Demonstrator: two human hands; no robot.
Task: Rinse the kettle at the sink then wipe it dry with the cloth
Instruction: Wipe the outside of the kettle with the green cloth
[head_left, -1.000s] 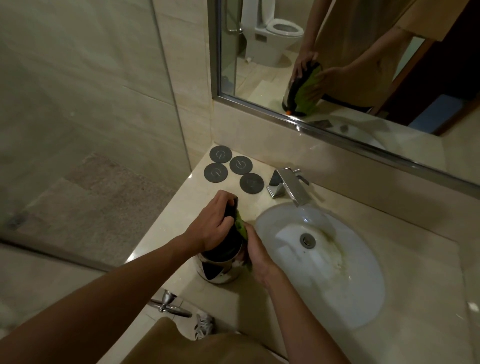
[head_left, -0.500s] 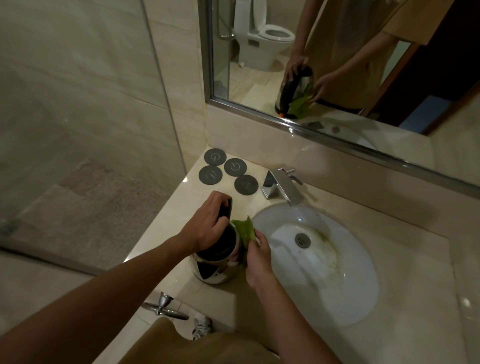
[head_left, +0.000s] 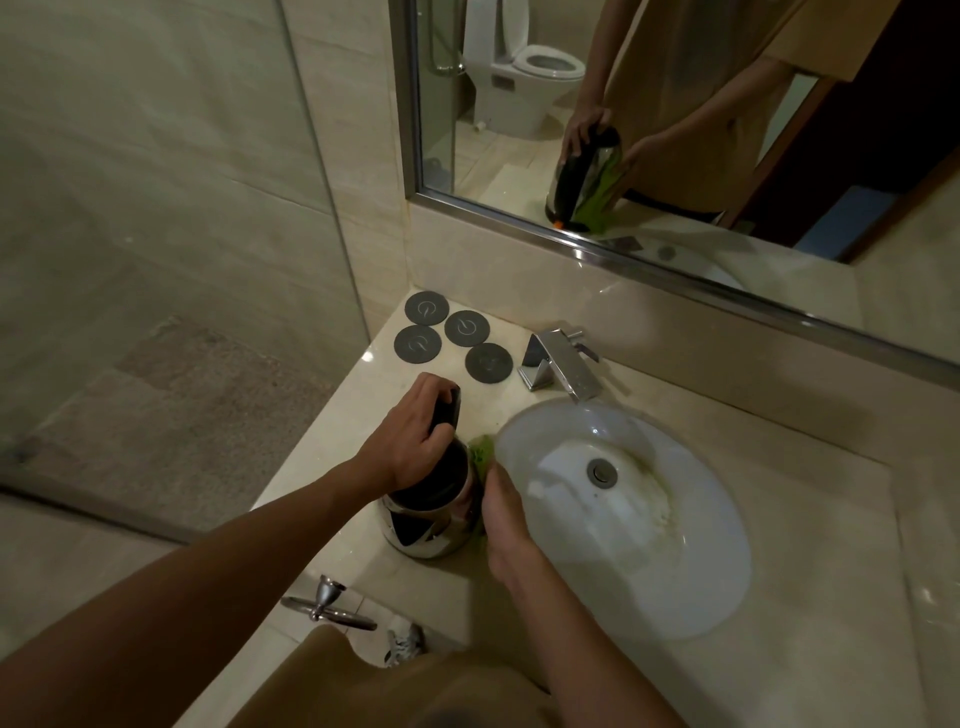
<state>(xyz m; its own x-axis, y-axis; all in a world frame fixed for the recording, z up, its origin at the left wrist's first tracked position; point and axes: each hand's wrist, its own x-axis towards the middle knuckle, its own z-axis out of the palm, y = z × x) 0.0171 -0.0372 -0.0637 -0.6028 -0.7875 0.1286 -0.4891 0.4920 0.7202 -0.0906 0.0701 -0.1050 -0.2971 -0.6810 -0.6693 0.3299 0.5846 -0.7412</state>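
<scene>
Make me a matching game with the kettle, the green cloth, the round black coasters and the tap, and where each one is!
Things:
1. kettle
2. green cloth
3. coasters
4. tap

Places:
A. in the back corner of the counter, by the wall
B. behind the sink bowl, under the mirror
C. on the counter, held at the handle by the left hand
D. pressed on the kettle's side by the right hand

Pairs: 1-C, 2-D, 3-A, 4-B

Single head view looks steeply down, close over the sink (head_left: 623, 519).
</scene>
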